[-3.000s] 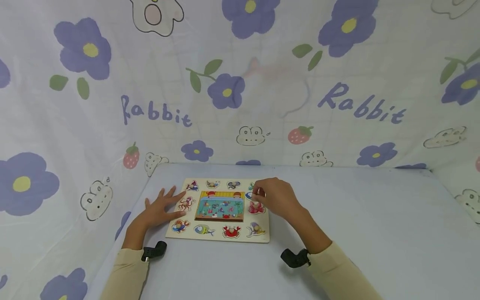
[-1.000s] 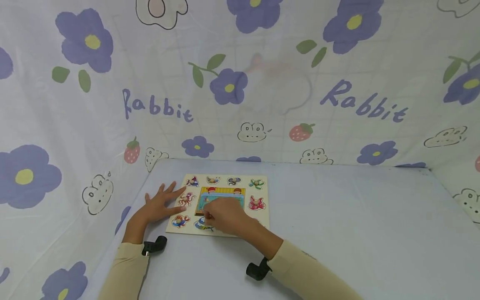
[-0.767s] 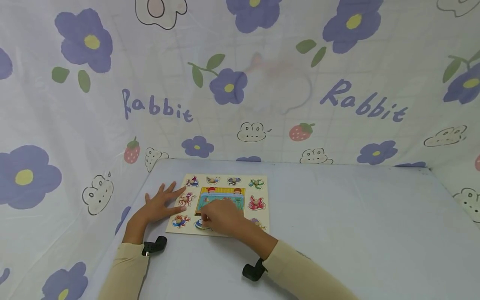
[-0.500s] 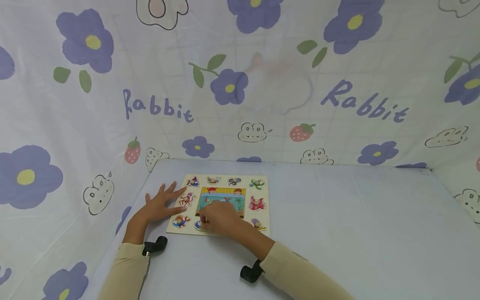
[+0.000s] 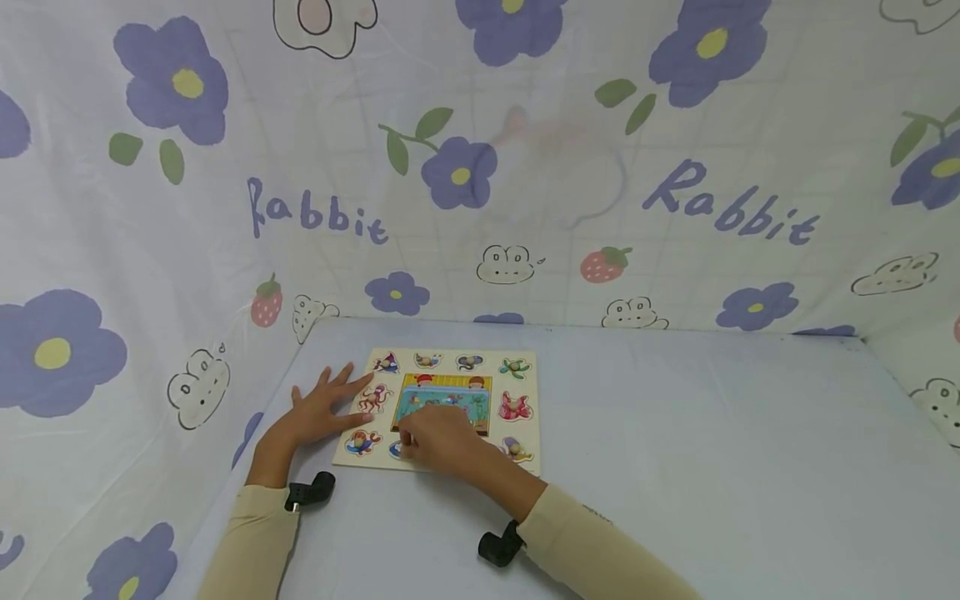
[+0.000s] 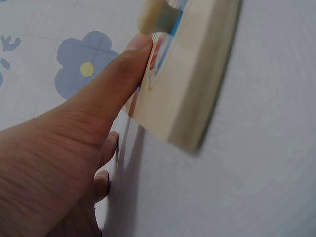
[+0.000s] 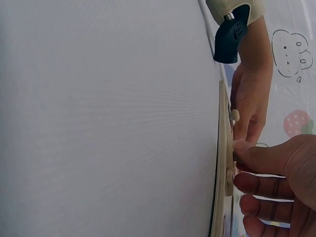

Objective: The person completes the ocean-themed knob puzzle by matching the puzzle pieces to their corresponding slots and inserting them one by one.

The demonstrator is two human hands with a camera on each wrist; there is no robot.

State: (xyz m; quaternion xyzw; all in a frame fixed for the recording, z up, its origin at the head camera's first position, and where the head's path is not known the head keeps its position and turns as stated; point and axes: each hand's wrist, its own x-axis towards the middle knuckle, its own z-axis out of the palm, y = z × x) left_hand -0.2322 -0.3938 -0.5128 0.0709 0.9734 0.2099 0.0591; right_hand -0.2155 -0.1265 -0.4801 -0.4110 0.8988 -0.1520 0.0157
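A wooden knob puzzle board (image 5: 517,383) lies flat on the table, with sea-animal pieces around a central aquarium picture. My left hand (image 5: 315,412) is spread over its left edge. In the left wrist view the thumb (image 6: 123,69) lies against the board's edge, just below a round wooden knob (image 6: 155,17). At the bottom row, my right hand (image 5: 442,437) pinches a blue-and-white fish puzzle piece (image 5: 395,450) over the second spot from the left. Most of that piece is hidden under the fingers. The right wrist view shows the right thumb (image 7: 261,155) close against the board's face.
Other pieces with knobs, such as a red starfish (image 5: 515,407), an octopus (image 5: 375,398) and a turtle (image 5: 515,367), sit around the board. A white table (image 5: 712,450) extends to the right. A flower-printed curtain (image 5: 555,275) closes off the back and left.
From the board's right side, my right hand has carried the blue-and-white piece to the lower left, and over the last second it has shifted slightly left and down. The left hand has stayed put.
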